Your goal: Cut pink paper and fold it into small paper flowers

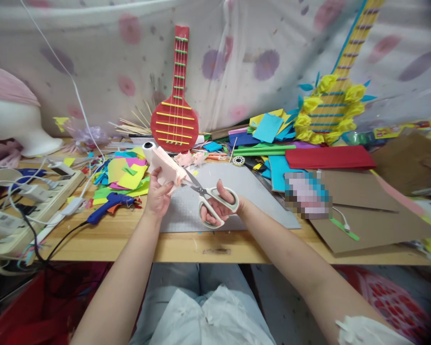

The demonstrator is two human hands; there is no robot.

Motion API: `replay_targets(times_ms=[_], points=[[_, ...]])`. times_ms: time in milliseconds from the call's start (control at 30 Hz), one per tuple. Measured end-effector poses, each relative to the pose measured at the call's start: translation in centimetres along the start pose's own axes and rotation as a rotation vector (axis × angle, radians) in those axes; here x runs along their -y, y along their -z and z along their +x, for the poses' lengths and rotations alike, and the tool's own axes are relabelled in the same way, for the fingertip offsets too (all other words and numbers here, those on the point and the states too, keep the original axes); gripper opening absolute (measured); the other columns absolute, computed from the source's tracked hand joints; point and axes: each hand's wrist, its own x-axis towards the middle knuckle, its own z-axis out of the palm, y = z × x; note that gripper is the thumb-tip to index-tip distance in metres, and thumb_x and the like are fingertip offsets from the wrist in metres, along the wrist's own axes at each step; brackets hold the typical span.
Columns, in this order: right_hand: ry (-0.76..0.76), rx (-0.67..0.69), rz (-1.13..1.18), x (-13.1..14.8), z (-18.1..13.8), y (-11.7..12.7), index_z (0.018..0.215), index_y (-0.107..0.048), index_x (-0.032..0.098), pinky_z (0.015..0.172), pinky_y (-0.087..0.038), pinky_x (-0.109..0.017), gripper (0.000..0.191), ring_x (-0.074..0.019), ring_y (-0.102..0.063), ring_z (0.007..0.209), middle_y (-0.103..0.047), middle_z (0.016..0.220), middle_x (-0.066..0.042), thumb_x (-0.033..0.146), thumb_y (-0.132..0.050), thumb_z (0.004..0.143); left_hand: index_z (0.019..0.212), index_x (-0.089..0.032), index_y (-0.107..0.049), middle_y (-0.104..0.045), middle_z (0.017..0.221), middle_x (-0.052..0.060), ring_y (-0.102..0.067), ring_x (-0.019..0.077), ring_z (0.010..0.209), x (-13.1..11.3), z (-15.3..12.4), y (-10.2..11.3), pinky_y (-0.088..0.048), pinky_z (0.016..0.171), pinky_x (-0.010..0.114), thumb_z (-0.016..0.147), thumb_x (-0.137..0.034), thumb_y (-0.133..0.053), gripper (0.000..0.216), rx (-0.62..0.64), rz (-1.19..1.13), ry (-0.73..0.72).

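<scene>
Pinched in my left hand (158, 191) is a folded stack of pale pink crepe paper (165, 167). Through the handle loops of white-handled scissors (209, 190) go the fingers and thumb of my right hand (221, 206). The dark blades point up and left, reaching the lower right edge of the paper; whether they are cutting into it I cannot tell. Both hands hover over a grey cutting mat (273, 211). Just behind the mat lie crumpled pale pink scraps (191, 158), and a small white roll (148, 147) shows beside the folded paper.
A blue glue gun (109, 207) and a power strip (39, 215) with cables occupy the left. At the back lean a red paper lute (175, 120) and a yellow flowered one (328, 110). Coloured sheets (127, 172) lie around. Brown cardboard (366, 230) covers the right.
</scene>
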Motion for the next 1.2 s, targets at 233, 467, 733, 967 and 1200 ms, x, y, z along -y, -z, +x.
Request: replay_targets(times_ms=[233,467,733,967,1200], points=[[-0.014,-0.083,-0.2,0.6,-0.6,-0.5,0.092,-0.059,0.002,0.03,-0.027,-0.017,0.107,-0.0101,-0.051,0.049,-0.056,0.063,-0.01,0.078,0.011,0.062,0.108,-0.029,-0.045,-0.057,0.109,0.0,-0.057,0.0139,0.098,0.4,-0.2,0.2,-0.044,0.085,0.027,0.056,-0.01,-0.07,0.06,-0.048,-0.027,0.024],[-0.028,-0.12,-0.199,0.7,-1.4,-0.6,0.092,-0.059,0.001,0.029,-0.027,-0.017,0.11,-0.0098,-0.051,0.047,-0.056,0.064,-0.01,0.078,0.013,0.061,0.11,-0.03,-0.045,-0.058,0.108,-0.001,-0.057,0.0133,0.096,1.1,-0.1,0.4,-0.046,0.08,0.024,0.057,-0.01,-0.069,0.062,-0.046,-0.036,0.042],[-0.086,-0.145,-0.206,0.5,-1.7,-0.7,0.093,-0.058,0.001,0.03,-0.027,-0.017,0.106,-0.0106,-0.051,0.048,-0.057,0.062,-0.011,0.076,0.013,0.066,0.112,-0.031,-0.044,-0.054,0.118,0.001,-0.054,0.0163,0.106,1.4,0.1,0.9,-0.046,0.084,0.028,0.058,-0.011,-0.069,0.063,-0.021,-0.012,0.017],[-0.068,-0.127,-0.169,0.4,-1.9,-0.5,0.092,-0.058,0.002,0.029,-0.026,-0.017,0.104,-0.011,-0.05,0.047,-0.055,0.061,-0.009,0.078,0.008,0.066,0.113,-0.03,-0.043,-0.055,0.118,0.001,-0.053,0.0155,0.107,0.9,0.0,0.6,-0.044,0.089,0.029,0.06,-0.014,-0.069,0.062,-0.009,0.017,0.0],[-0.102,-0.135,-0.109,0.3,-1.8,-0.3,0.091,-0.058,0.001,0.029,-0.027,-0.018,0.106,-0.0105,-0.048,0.045,-0.055,0.06,-0.009,0.075,0.013,0.066,0.111,-0.028,-0.043,-0.057,0.113,0.003,-0.055,0.0165,0.105,0.4,-0.4,-0.1,-0.044,0.087,0.029,0.058,-0.012,-0.07,0.062,-0.03,-0.006,0.01]])
